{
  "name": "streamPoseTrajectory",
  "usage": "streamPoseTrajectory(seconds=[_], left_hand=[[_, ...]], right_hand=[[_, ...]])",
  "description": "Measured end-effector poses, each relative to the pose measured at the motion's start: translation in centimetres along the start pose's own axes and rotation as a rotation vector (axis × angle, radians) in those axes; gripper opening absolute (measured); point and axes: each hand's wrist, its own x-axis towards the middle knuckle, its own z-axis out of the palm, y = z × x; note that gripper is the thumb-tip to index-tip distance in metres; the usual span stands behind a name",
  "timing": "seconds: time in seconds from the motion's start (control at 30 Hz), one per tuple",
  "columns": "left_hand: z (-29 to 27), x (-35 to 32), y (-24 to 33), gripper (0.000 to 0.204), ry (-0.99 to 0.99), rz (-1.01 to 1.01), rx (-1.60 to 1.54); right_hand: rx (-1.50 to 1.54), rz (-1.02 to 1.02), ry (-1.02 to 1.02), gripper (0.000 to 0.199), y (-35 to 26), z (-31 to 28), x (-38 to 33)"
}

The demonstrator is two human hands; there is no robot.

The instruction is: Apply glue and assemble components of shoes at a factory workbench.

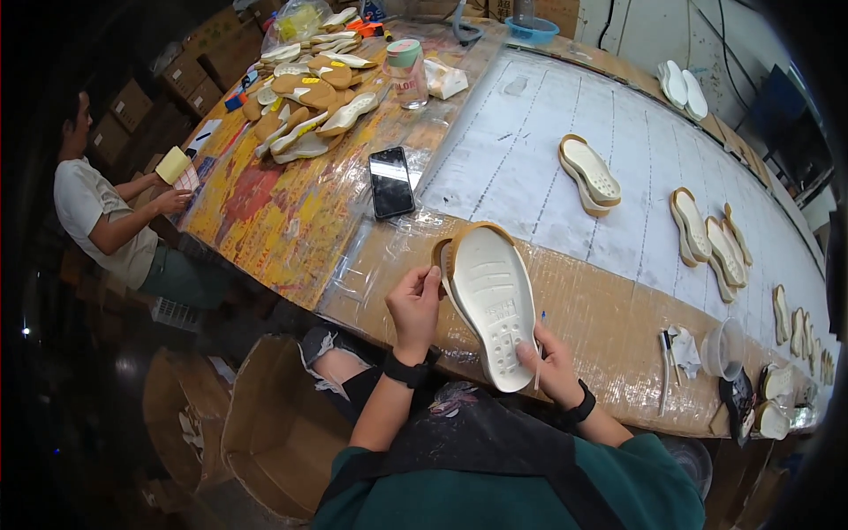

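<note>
A white shoe sole (495,296) with a tan rim is held upright over the table's near edge, its inner face toward me. Part of a second tan-edged sole shows behind its upper left side. My left hand (415,305) is closed, pinching the soles' left edge with thumb and fingers. At the lower right, my right hand (555,364) grips the heel, thumb on the white inside. A thin pen (537,375) with a blue end also sits in the right hand. The fingers behind the sole are hidden.
A phone (391,183) and a jar (406,75) lie beyond my hands, near a heap of soles (318,97). Paired soles (590,172) stand on the white lined surface. A brush (665,371) and clear cup (724,346) are at right. Another person (106,203) sits left, above cardboard boxes (283,442).
</note>
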Motion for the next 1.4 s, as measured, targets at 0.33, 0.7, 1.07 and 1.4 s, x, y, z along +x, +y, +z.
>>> streamPoseTrajectory(seconds=[0.33,0.7,1.07,1.4], left_hand=[[1.3,-2.6,2.1,0.052,-0.2,-0.426,-0.634],[1.6,-5.2,4.6,0.063,-0.313,-0.279,-0.31],[1.3,-6.6,6.9,0.061,-0.437,-0.183,-0.121],[1.8,-7.5,6.9,0.061,-0.452,-0.383,-0.397]], right_hand=[[0.243,0.062,0.051,0.051,0.2,0.4,0.1],[-0.261,-0.227,-0.015,0.049,-6.0,-2.5,4.3],[-0.166,-0.127,-0.193,0.028,-10.8,-5.0,5.5],[-0.127,-0.061,-0.177,0.025,-10.5,-5.3,5.7]])
